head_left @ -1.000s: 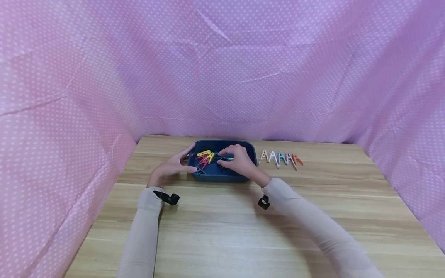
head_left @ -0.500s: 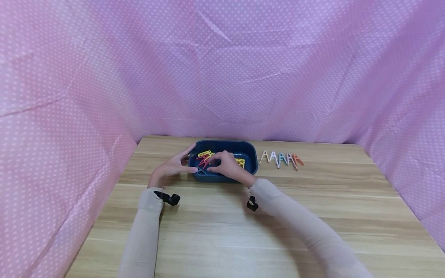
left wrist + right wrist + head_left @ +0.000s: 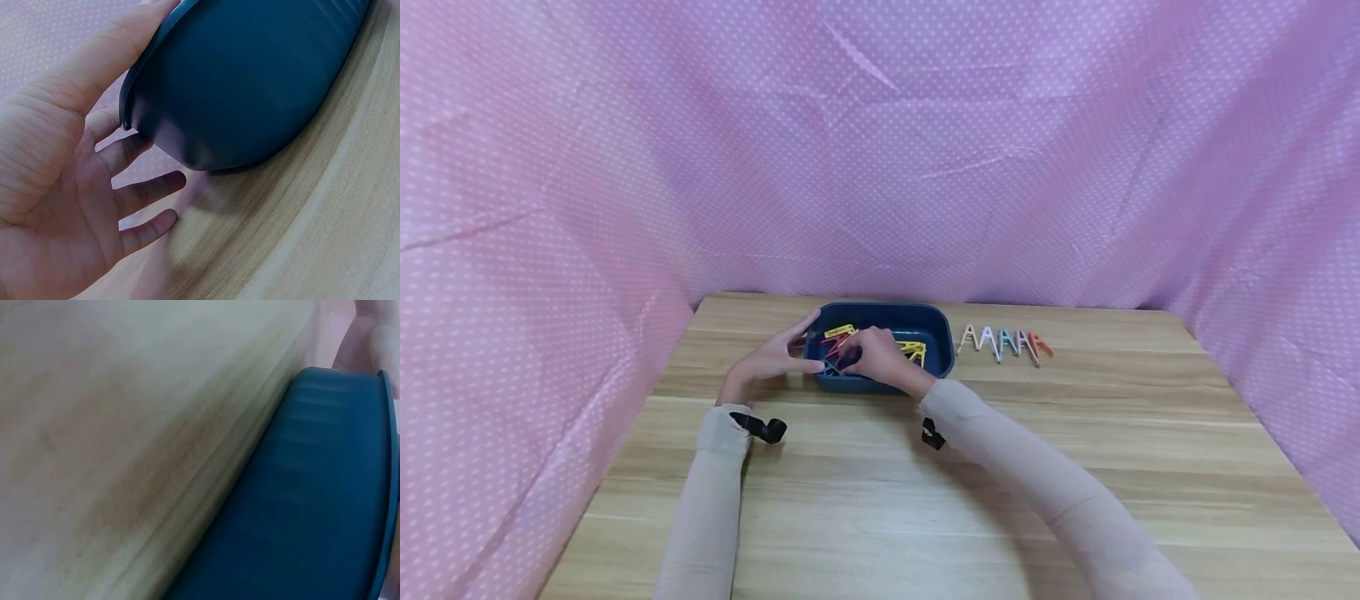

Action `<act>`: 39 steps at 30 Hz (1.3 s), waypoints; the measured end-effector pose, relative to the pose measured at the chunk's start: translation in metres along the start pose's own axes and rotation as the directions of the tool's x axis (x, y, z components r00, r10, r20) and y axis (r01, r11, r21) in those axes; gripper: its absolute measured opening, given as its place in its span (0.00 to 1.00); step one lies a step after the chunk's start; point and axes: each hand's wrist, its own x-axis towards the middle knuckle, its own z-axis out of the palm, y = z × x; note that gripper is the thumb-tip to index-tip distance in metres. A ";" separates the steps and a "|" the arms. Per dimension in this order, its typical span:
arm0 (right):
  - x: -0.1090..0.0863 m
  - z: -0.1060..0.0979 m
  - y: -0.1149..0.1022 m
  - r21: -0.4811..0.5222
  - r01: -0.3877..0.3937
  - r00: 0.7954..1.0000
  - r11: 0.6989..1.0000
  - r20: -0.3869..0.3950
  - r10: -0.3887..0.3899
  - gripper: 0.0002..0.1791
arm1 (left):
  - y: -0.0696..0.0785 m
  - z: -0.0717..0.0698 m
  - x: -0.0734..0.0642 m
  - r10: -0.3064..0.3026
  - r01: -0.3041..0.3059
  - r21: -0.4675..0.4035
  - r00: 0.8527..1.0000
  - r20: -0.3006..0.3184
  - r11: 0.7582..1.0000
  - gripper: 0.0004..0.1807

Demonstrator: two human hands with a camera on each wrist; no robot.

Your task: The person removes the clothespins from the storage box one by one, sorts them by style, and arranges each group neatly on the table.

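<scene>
Blue, smooth, rounded tub (image 3: 880, 386): left hand (image 3: 772, 357) touching, right hand (image 3: 877, 356) perhaps on clothespins (image 3: 840, 332).

A pink cloth (image 3: 880, 167) with white dots hangs behind the back edge of the table (image 3: 835, 508) and along its left and right edges (creases cross it, a long one at the left). The table's pale, streaky wood grain roughly follows its back edge.

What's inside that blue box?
Yellow clips, red clips and a bluish clip show inside the blue box. The right hand covers part of it, so I can't see what's under there.
</scene>
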 end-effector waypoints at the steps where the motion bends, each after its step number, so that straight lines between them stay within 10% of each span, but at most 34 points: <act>1: 0.001 0.000 -0.001 -0.009 -0.007 1.000 1.000 0.006 0.007 0.14 | 0.000 0.000 -0.001 -0.008 0.008 -0.004 1.000 -0.004 1.000 0.54; 39: -0.002 0.003 -0.004 -0.124 -0.091 0.995 0.988 -0.045 0.086 0.12 | 0.001 -0.001 -0.001 0.047 -0.047 0.034 0.999 0.004 0.998 0.55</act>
